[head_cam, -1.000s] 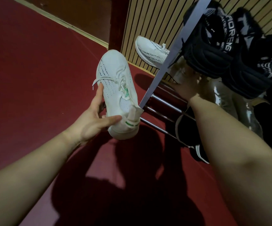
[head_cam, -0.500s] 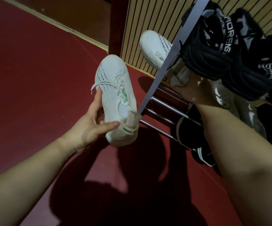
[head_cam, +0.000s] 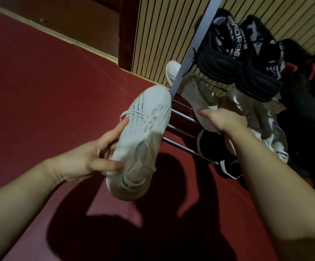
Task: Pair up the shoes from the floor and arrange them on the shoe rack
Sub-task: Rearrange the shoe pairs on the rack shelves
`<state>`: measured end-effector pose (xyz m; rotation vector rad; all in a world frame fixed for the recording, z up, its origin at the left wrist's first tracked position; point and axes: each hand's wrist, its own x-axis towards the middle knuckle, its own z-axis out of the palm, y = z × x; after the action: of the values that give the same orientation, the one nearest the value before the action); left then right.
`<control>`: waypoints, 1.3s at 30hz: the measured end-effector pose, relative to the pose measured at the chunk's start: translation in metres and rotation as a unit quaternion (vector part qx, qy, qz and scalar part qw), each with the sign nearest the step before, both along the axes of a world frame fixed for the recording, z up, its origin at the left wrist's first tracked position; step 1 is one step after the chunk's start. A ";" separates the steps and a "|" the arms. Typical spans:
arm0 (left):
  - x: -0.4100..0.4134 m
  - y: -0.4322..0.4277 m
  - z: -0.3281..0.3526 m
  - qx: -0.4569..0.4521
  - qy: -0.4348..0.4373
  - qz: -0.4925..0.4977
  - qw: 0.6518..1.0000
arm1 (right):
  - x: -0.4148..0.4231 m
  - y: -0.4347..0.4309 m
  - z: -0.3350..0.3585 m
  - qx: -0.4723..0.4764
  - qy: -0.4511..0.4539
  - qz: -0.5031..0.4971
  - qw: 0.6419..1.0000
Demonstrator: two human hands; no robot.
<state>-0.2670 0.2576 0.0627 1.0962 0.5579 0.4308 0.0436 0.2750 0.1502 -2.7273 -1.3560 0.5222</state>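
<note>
Black pair [head_cam: 245, 59] racked. R hand [head_cam: 221, 119] grips one white shoe [head_cam: 194, 91] on rack [head_cam: 183, 117]; L hand [head_cam: 88, 159] holds its mate [head_cam: 141, 140], unplaced.

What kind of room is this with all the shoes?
Probably a home entryway or hallway corner. A metal shoe rack loaded with black sneakers stands against a slatted wood wall, on a red floor.
</note>
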 end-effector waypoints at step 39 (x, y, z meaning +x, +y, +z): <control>0.159 0.007 0.012 0.309 0.203 0.163 0.915 | 0.030 -0.049 0.015 0.027 -0.074 0.065 0.995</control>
<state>-0.1076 0.2647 0.0748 1.7300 1.0222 0.7054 0.0735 0.2264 0.1648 -2.6939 -1.5653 0.2896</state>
